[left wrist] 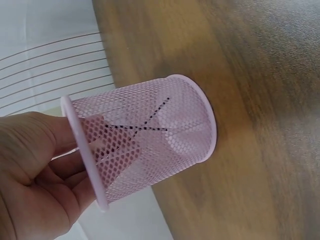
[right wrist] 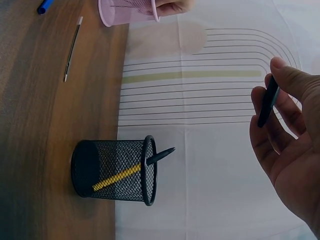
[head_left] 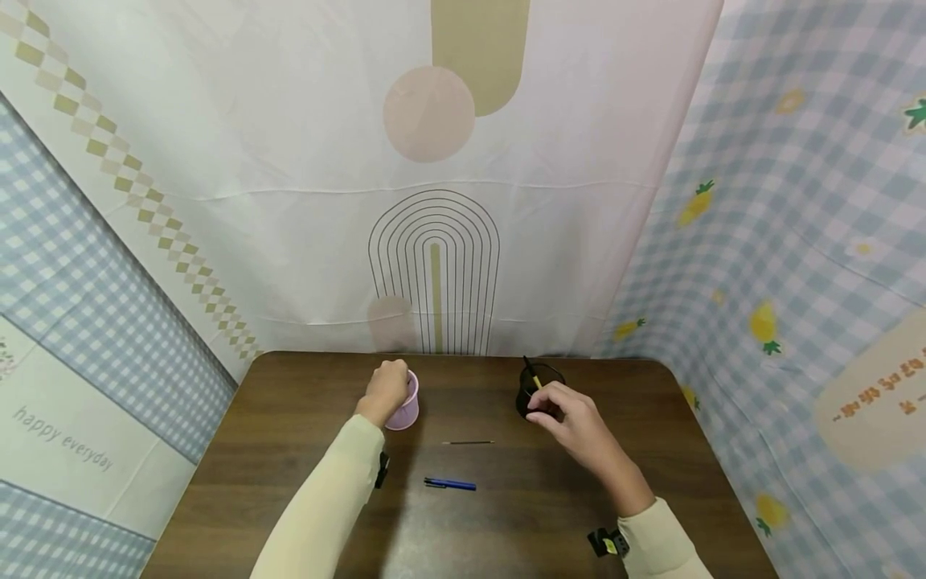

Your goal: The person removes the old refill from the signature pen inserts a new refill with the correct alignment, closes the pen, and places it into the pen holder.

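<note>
My left hand (head_left: 386, 392) reaches down into the pink mesh pen cup (left wrist: 175, 115). Its thumb and fingers are inside the rim, seen through the mesh. Two thin dark rods (left wrist: 150, 128) cross inside that cup, one starting near the fingertips; I cannot tell whether the hand pinches it. My right hand (right wrist: 295, 120) holds a short black tapered pen piece (right wrist: 269, 102) between thumb and fingers. Near it stands a black mesh pen cup (right wrist: 120, 172), with a yellow and black pen (right wrist: 160, 156) leaning out over its rim.
Between the cups lies a thin pen refill (head_left: 469, 442) on the brown wooden table (head_left: 506, 515). Closer to me is a blue pen (head_left: 450, 484). A patterned cloth (head_left: 304, 249) hangs behind the table's back edge, with checked cloth (head_left: 752, 265) at the right side.
</note>
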{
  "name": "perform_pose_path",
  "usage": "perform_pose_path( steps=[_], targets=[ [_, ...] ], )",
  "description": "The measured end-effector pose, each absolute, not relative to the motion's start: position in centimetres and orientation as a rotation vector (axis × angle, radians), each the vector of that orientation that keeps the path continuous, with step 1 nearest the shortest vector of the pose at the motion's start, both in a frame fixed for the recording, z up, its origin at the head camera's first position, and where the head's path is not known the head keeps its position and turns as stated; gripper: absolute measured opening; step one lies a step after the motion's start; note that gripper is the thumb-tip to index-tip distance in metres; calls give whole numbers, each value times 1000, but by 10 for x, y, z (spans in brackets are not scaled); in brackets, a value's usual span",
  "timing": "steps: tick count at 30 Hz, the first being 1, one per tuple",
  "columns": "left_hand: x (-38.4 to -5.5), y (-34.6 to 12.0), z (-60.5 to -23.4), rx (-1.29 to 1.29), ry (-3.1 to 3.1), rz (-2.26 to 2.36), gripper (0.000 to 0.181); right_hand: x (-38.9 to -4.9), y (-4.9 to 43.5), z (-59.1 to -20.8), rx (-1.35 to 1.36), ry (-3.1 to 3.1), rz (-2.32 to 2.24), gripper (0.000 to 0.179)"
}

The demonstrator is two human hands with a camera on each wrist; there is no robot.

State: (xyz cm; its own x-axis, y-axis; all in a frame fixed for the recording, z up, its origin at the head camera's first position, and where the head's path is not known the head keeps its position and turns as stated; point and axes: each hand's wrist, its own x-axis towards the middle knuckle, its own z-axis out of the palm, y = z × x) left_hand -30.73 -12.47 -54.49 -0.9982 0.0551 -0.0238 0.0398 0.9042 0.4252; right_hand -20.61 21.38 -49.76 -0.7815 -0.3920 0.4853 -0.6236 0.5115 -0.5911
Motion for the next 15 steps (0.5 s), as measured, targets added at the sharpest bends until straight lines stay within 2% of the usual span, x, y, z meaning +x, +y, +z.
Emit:
perform_pose_path(
  steps=[15],
  targets=[
    [-296,-125,-518,132,3091,718,32,-204,213,-488,863,-2456,1111,20]
  ],
)
